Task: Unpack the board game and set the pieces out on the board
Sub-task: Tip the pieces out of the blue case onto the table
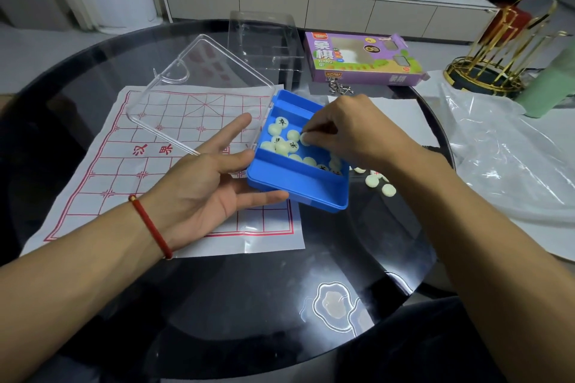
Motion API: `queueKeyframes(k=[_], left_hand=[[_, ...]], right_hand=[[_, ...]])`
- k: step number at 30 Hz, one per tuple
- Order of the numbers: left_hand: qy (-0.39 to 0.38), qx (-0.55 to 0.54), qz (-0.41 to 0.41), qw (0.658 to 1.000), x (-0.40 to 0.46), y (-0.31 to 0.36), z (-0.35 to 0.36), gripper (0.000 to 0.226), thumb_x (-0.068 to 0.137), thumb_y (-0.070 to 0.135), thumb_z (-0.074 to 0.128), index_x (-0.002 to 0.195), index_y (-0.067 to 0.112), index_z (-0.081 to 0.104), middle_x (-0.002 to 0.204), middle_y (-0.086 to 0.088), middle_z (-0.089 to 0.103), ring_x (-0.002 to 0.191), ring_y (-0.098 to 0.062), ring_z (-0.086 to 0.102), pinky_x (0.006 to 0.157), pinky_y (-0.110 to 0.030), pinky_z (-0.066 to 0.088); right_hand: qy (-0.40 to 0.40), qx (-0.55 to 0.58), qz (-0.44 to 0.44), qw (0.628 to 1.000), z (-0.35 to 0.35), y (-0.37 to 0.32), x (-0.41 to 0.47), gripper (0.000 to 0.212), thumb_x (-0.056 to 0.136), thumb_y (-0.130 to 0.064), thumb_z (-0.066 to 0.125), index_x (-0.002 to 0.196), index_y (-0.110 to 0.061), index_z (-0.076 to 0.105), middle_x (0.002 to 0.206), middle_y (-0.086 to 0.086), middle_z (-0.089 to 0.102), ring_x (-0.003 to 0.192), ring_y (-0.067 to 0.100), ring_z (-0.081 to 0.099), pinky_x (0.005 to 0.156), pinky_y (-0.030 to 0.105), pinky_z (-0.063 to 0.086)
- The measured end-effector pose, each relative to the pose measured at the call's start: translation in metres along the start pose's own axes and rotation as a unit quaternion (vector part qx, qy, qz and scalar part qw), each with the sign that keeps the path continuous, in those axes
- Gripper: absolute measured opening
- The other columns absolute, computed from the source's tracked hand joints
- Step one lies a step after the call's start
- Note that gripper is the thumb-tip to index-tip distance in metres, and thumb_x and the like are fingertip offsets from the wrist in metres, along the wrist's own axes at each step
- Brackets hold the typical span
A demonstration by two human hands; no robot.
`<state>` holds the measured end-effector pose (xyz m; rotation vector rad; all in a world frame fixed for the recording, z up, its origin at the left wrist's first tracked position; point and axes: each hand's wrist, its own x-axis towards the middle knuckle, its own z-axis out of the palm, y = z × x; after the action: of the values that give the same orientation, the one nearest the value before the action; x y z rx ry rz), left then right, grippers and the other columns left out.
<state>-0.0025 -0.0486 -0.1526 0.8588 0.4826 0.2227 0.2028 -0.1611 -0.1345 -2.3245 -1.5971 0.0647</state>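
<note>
A blue plastic case (308, 192) with a clear hinged lid (199, 86) standing open is tilted above the round glass table. My left hand (214, 177) supports it from the left and below, fingers spread. Several pale round game pieces (281, 146) lie inside, some with black characters. My right hand (345, 130) reaches into the case and pinches one piece (304, 138) between fingertips. The white paper board (130, 171) with red grid lines lies flat under my left hand. A few more pieces (378, 183) lie on the table to the right of the case.
The purple game box (357, 58) lies at the back right, with a clear plastic insert (264, 40) left of it. Crumpled clear plastic wrap (510, 158) covers the right side. A gold wire rack (504, 49) stands at the far right.
</note>
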Motion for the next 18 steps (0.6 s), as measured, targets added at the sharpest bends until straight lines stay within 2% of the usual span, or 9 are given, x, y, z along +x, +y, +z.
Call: queueKeyframes(k=[3, 6, 11, 18], left_hand=[[-0.004, 0.004, -0.004, 1.0, -0.001, 0.0, 0.0, 0.056, 0.098, -0.001, 0.047, 0.144, 0.031, 0.05, 0.116, -0.017, 0.072, 0.101, -0.044, 0.07, 0.07, -0.057, 0.06], [-0.009, 0.009, -0.01, 1.0, 0.0, -0.001, 0.0, 0.057, 0.098, 0.0, 0.048, 0.145, 0.032, 0.049, 0.118, -0.017, 0.071, 0.101, -0.044, 0.07, 0.07, -0.056, 0.06], [-0.006, 0.006, -0.006, 1.0, 0.002, 0.0, -0.001, 0.057, 0.098, -0.001, 0.047, 0.145, 0.031, 0.049, 0.118, -0.017, 0.071, 0.1, -0.045, 0.07, 0.07, -0.055, 0.06], [-0.005, 0.009, -0.01, 1.0, 0.0, -0.001, 0.0, 0.057, 0.098, -0.002, 0.047, 0.144, 0.031, 0.049, 0.119, -0.017, 0.071, 0.099, -0.045, 0.07, 0.069, -0.055, 0.061]], right_hand=[[-0.008, -0.007, -0.003, 1.0, 0.001, -0.001, 0.0, 0.024, 0.094, -0.028, 0.07, 0.115, -0.02, 0.077, 0.109, -0.001, 0.077, 0.097, 0.02, 0.069, 0.082, 0.037, 0.056], [-0.012, -0.026, -0.015, 0.999, 0.002, -0.003, 0.001, 0.027, 0.096, -0.028, 0.067, 0.123, -0.021, 0.072, 0.106, 0.003, 0.075, 0.095, 0.022, 0.065, 0.078, 0.032, 0.05], [-0.011, -0.065, -0.043, 0.997, 0.002, -0.007, -0.001, 0.029, 0.101, -0.02, 0.056, 0.127, -0.02, 0.068, 0.118, 0.007, 0.067, 0.104, 0.024, 0.059, 0.075, 0.026, 0.039], [-0.042, -0.058, -0.067, 0.995, 0.0, -0.012, -0.005, 0.032, 0.094, -0.02, 0.066, 0.126, -0.022, 0.066, 0.114, 0.002, 0.065, 0.088, 0.012, 0.051, 0.082, 0.036, 0.052]])
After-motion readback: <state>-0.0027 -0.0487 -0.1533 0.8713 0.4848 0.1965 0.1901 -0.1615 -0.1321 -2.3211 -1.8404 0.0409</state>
